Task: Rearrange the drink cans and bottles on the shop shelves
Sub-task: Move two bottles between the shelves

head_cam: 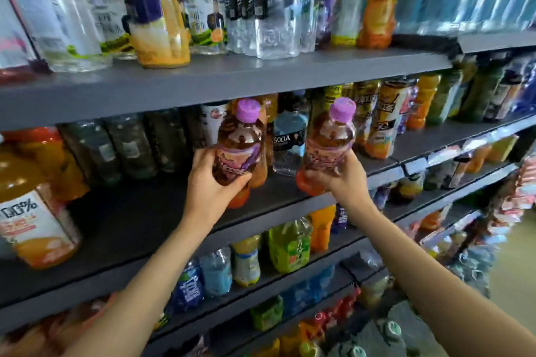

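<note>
Two bottles in hand, one per hand, both with purple caps and brown drink inside. My left hand (207, 175) has its fingers curled round the lower body of the left bottle (240, 142); my right hand (338, 175) grips the right bottle (330, 142) the same way. I hold both upright, low on the body, so the labels and caps face out and I can set them down standing. Both are at the near edge of the middle shelf (130, 220), in front of a soda bottle (288, 142); whether their bases touch the shelf I cannot tell.

Judgement: they are headed for the bare stretch of shelf to the left, between the dark bottles at the far side and the big juice bottle (34, 206).

Count: purple-capped bottles 2; hands occupied 2; big juice bottles near left 1. Other rows too blurred to count.
</note>
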